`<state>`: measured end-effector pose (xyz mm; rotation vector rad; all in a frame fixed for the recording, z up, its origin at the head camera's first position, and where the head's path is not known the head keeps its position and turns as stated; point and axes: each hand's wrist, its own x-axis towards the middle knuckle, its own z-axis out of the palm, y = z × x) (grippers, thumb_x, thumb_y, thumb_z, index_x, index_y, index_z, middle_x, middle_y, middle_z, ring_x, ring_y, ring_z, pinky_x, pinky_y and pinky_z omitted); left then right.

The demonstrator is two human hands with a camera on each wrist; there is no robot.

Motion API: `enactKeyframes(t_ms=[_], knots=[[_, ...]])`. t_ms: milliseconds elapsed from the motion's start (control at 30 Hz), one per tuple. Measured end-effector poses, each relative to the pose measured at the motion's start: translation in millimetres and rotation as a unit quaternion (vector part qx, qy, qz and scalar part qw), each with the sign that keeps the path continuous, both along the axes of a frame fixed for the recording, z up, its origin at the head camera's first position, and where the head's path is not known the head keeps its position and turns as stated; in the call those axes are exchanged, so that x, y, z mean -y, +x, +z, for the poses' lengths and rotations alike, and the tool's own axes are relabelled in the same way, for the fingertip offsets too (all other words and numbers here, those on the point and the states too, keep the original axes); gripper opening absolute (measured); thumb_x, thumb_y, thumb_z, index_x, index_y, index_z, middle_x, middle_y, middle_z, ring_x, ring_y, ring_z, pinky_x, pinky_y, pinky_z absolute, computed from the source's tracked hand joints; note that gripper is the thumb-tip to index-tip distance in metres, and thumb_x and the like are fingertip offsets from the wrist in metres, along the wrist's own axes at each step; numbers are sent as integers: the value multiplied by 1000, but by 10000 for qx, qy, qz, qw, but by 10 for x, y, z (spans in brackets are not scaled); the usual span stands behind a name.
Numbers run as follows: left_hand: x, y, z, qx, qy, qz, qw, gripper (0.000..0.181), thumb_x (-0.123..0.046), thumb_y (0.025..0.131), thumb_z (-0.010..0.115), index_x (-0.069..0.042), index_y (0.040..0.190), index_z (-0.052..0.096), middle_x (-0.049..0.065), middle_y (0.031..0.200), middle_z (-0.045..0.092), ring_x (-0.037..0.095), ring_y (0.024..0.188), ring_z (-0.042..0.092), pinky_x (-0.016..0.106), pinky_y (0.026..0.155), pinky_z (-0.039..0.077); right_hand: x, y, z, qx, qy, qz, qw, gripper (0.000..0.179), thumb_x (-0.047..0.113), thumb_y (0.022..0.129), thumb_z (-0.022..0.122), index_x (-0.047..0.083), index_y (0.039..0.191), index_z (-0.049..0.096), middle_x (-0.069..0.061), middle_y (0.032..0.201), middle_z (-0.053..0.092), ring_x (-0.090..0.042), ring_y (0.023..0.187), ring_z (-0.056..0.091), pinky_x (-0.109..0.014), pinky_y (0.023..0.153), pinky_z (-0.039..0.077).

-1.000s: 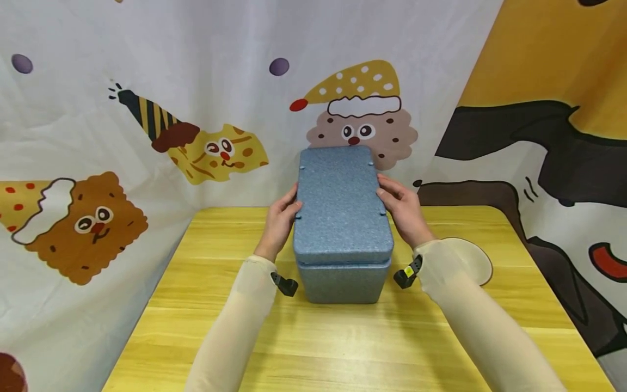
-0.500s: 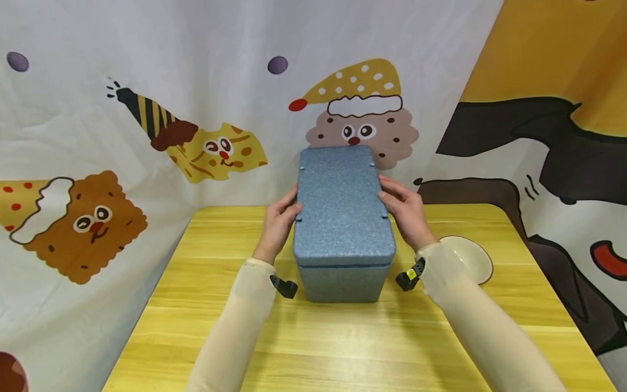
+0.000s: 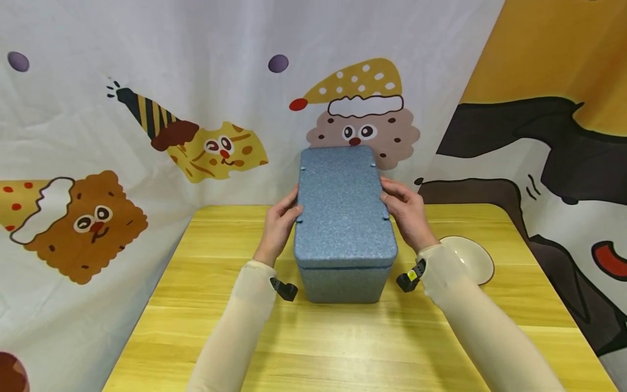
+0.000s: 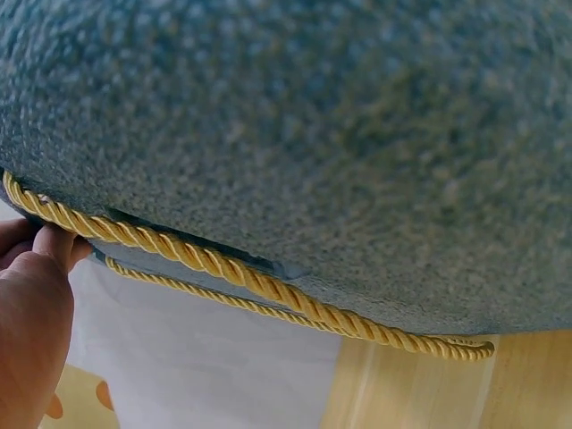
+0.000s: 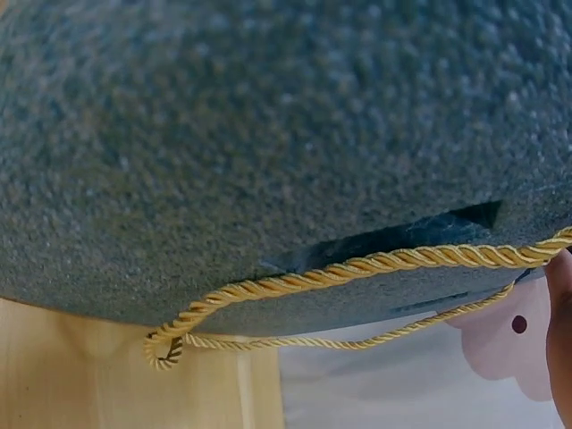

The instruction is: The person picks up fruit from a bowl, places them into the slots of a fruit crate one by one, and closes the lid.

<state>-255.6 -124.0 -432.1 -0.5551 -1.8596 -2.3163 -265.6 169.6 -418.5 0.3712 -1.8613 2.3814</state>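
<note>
A blue-grey foam box [image 3: 344, 286] stands on the table with its lid [image 3: 343, 218] on top; a thin dark seam shows at the front. My left hand [image 3: 277, 226] holds the lid's left edge, thumb near the rim. On the opposite side, my right hand [image 3: 407, 213] holds the lid's right edge in the same way. A twisted gold cord [image 4: 188, 253] hangs along the box's left side, and another gold cord [image 5: 357, 267] along its right side. In both wrist views the hands are mostly cut off. The box's inside is hidden.
A cream plate or shallow bowl [image 3: 472, 260] with a dark rim lies right of the box, partly behind my right sleeve [image 3: 470, 310]. Behind the wooden table [image 3: 338, 348] hangs a printed cloth [image 3: 235, 65], close to the box's far end.
The front of the lid has shifted slightly to the right, and the ledge seen below it has become a thin dark seam. Both hands stay on its edges, the right one moving slightly rightward.
</note>
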Motion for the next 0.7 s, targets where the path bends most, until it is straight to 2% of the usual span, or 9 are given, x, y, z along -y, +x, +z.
enactKeyframes(t_ms=[133,467,700], knots=[[0,17,-7,29,96,4,10000,51,1,97,53,10,145,36,20,152,33,26,142,29,36,110,30,11,14,-12,54,50,-83,9999,42,6,99,58,-14,135,49,-18,141,46,-23,123,48,-25,89,50],[-44,-16,29,237,-198,186,9993,50,-5,102,50,5,148,35,16,155,31,21,141,30,34,110,30,51,-14,-33,-63,486,-377,9981,45,13,100,58,-9,139,49,-19,143,46,-21,124,50,-22,89,49],[-42,-32,25,213,-404,325,9984,48,-6,103,49,3,148,36,13,155,33,20,141,30,34,111,29,60,1,-39,-65,686,-264,9973,48,16,102,56,-5,143,46,-15,149,41,-25,133,43,-23,91,47]])
